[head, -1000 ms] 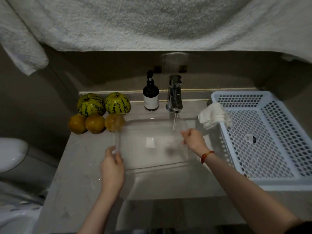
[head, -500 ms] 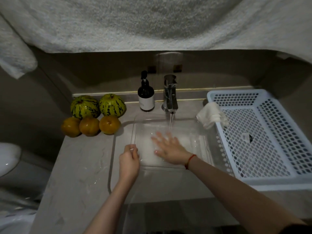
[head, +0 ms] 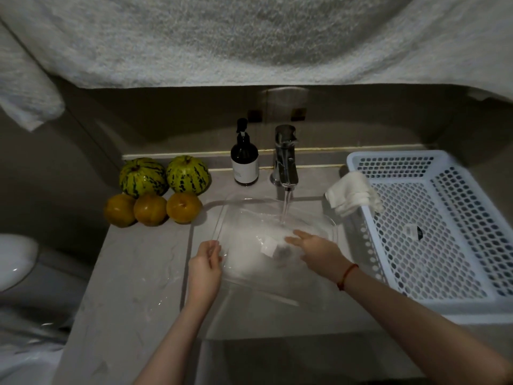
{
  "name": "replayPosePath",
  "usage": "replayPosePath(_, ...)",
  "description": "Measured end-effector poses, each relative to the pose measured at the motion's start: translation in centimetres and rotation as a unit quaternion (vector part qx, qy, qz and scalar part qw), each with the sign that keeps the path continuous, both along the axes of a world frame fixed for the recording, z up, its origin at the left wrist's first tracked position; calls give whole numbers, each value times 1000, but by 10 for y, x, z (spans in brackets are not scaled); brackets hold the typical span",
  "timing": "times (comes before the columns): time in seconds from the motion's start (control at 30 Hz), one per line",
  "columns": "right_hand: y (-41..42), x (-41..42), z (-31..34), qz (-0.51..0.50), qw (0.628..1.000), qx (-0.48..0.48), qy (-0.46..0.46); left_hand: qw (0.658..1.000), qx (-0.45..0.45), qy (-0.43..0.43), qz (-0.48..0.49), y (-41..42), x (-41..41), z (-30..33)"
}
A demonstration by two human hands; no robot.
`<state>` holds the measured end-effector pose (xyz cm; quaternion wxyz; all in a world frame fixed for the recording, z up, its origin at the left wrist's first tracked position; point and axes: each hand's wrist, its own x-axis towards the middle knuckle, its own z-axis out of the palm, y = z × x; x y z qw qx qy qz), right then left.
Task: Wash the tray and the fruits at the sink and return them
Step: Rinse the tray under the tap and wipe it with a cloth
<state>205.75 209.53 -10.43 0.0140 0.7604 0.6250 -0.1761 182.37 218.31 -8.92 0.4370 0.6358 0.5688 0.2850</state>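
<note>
A clear plastic tray (head: 244,215) lies in the sink under the running faucet (head: 285,158). My left hand (head: 205,266) grips the tray's left rim. Inside the tray, my right hand (head: 316,252) lies flat with straight fingers on the wet bottom, just below the water stream. A small white label shows through the tray next to those fingers. Two striped green melons (head: 163,176) and three orange fruits (head: 151,209) sit on the counter to the left of the sink.
A dark soap bottle (head: 244,159) stands left of the faucet. A folded white cloth (head: 351,197) hangs on the rim of a pale blue perforated basket (head: 444,232) at the right. A toilet (head: 14,259) is at the far left; towels hang overhead.
The tray has gone from tilted up to lying flat in the sink. My right hand moved from the tray's right edge into it and has slid rightward under the stream.
</note>
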Motion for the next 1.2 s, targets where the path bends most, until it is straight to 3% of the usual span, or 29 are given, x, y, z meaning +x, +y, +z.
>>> replayPosePath(0.07, -4, 1, 6, -41, 995, 95, 4, 1000, 16, -2, 15, 2, -1, -1)
replayPosePath(0.2, -12, -11, 3, -197, 940, 277, 8, 997, 61, 0, 39, 5, -4, 6)
replayPosePath(0.27, -11, -20, 1, -260, 906, 305, 136, 994, 104, 19, 36, 6, -5, 13)
replayPosePath(0.33, -5, -24, -6, -333, 844, 300, 294, 988, 148, 48, 25, 5, -7, 19)
replayPosePath(0.47, 8, -21, -24, -470, 752, 206, 414, 979, 189, 74, 27, -3, -14, 32)
replayPosePath(0.5, 11, -20, -28, -478, 739, 182, 439, 977, 196, 78, 32, -5, -17, 35)
replayPosePath(0.6, 22, -23, -24, -457, 746, 111, 471, 976, 195, 83, 45, -6, -23, 40)
replayPosePath(0.77, 43, -26, -9, -455, 674, 89, 575, 982, 171, 37, 68, -12, -30, 46)
replayPosePath(0.83, 49, -25, -4, -448, 674, 98, 579, 987, 144, 19, 71, -16, -34, 45)
replayPosePath(0.93, 56, -21, 4, -422, 710, 109, 554, 990, 121, 27, 59, -22, -41, 42)
replayPosePath(1.2, 48, 6, 12, -434, 717, 221, 500, 998, 21, 53, 40, -17, -28, 25)
